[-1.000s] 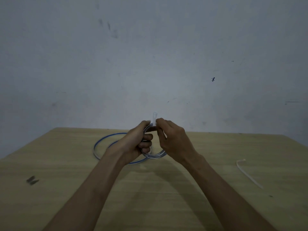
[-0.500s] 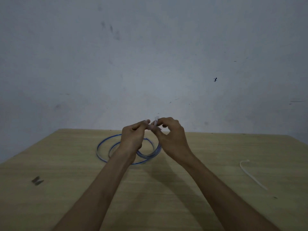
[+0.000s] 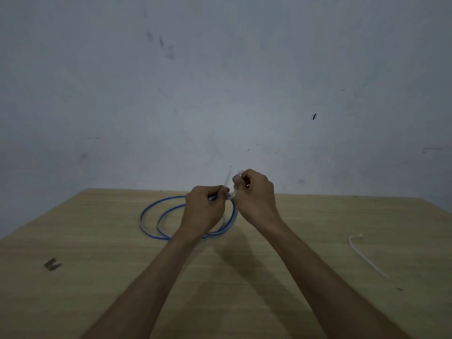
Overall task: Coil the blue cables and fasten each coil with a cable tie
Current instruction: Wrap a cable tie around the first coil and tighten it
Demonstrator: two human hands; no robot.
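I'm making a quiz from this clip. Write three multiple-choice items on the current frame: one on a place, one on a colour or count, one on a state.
1. Where does the spare cable tie lie?
A. on the table to the right
B. inside the coil
C. on the left forearm

2. What colour is the cable?
A. red
B. blue
C. black

3. What are the hands doing?
A. resting flat
B. both pinching a tie at the coil
C. one pointing at the wall

Key: 1 A, the spare cable tie lies alone on the table. 2 B, the cable is blue. 3 B, the left hand and right hand pinch the tie.
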